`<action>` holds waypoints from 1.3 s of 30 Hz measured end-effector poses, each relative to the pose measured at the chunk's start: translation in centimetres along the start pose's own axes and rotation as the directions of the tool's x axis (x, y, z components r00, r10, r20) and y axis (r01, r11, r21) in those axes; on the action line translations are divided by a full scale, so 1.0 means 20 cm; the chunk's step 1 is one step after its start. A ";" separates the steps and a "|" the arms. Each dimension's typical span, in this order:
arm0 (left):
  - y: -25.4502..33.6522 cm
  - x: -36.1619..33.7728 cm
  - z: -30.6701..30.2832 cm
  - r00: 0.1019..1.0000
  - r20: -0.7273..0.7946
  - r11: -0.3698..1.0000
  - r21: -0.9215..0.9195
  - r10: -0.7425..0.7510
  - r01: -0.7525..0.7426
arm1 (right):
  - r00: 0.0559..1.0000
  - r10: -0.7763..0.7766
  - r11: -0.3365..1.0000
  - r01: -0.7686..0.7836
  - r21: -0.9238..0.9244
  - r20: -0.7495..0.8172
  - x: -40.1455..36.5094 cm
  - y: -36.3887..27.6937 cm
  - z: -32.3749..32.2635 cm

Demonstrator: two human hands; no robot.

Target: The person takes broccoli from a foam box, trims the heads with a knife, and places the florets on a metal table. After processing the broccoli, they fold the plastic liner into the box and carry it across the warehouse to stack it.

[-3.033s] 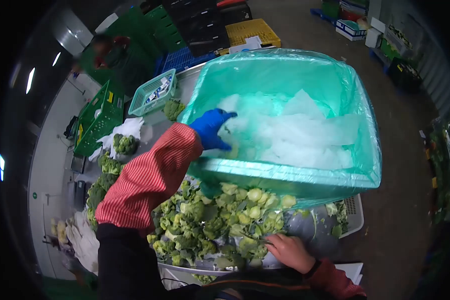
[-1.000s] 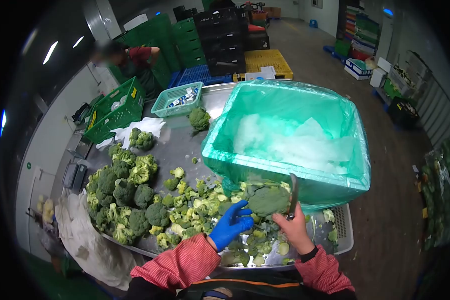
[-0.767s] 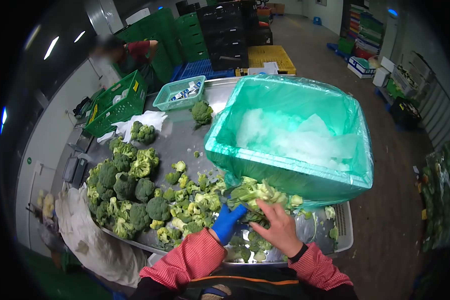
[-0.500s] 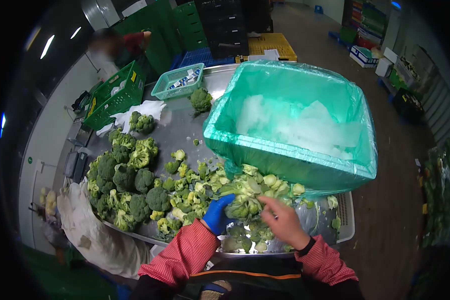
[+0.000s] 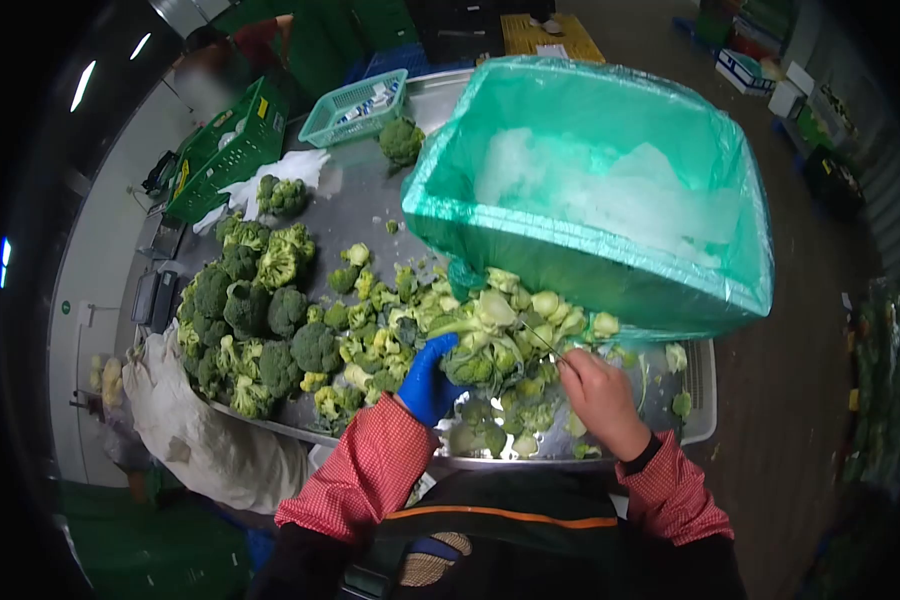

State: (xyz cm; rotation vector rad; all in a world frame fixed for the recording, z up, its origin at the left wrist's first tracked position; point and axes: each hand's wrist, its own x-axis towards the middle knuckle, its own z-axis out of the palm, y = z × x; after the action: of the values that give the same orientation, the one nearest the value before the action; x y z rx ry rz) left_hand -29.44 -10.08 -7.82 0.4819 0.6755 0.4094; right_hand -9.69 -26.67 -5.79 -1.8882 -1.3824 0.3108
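My left hand (image 5: 430, 382), in a blue glove, is closed around a broccoli head (image 5: 478, 362) with its pale cut stem pointing up and away. My bare right hand (image 5: 600, 398) grips a small knife (image 5: 542, 340), whose thin blade points left toward the stem. Between the two hands and beyond them lie many broccoli stem offcuts and small florets (image 5: 375, 375) on the metal table. Whole broccoli heads (image 5: 315, 347) are piled to the left. The knife's handle is mostly hidden in my fingers.
A crate lined with green plastic (image 5: 590, 270), with white sheets inside, stands at the table's right. A light green basket (image 5: 353, 108) and a green crate (image 5: 228, 150) are at the back left. A person (image 5: 260, 45) stands behind that crate. White sacking (image 5: 205, 430) hangs at the left edge.
My right hand has drawn back to the right from the broccoli, and the knife blade now shows. The left hand still holds the broccoli. The whole view has shifted slightly.
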 end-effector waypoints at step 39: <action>0.00 -0.16 -0.04 0.974 -0.036 0.974 0.012 -0.224 0.224 | 0.967 -0.247 0.900 0.250 -0.356 0.055 0.11 -0.07 0.21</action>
State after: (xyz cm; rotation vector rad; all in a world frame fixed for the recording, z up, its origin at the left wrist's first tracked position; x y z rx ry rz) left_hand -32.31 -11.47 -6.69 0.4092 0.7582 0.1999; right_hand -12.31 -22.72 -7.06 -1.9652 -1.7606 -0.0705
